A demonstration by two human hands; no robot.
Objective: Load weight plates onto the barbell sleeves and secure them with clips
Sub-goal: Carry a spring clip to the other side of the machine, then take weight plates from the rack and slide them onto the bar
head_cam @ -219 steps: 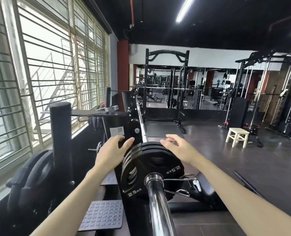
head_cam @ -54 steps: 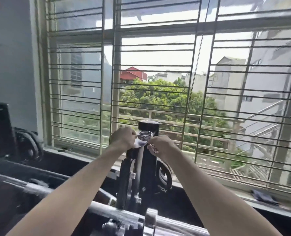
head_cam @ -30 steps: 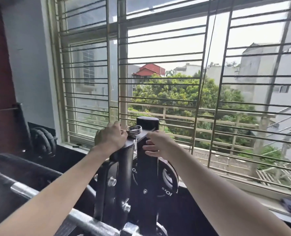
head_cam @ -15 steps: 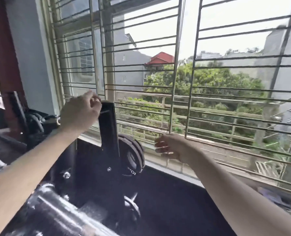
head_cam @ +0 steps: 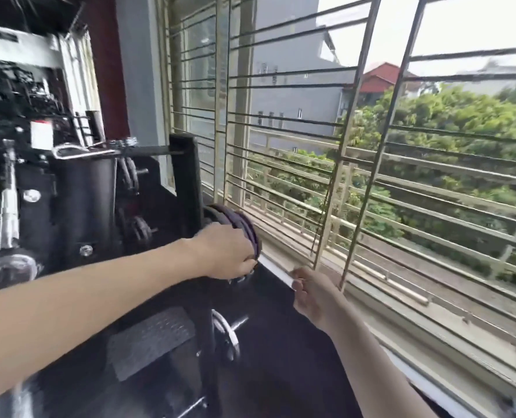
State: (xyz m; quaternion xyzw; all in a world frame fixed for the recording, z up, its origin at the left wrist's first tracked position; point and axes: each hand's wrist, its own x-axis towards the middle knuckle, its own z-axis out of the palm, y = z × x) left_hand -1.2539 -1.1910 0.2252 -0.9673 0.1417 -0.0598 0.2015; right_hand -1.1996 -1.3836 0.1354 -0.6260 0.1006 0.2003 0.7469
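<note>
No lettering, number or brand is being shown legibly anywhere in the blurred head view. A small white label (head_cam: pixel 41 135) is being carried on the black rack upright (head_cam: pixel 36 164) at the left, but whatever is printed on it is being smeared past reading. The stored weight plates (head_cam: pixel 244 227) beside the window bars (head_cam: pixel 356 140) are being seen edge-on, so no markings are being presented on them.

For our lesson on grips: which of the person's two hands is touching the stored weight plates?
The left hand: its fingers curl over the weight plates by the window. The right hand hangs free, touching nothing.
</note>
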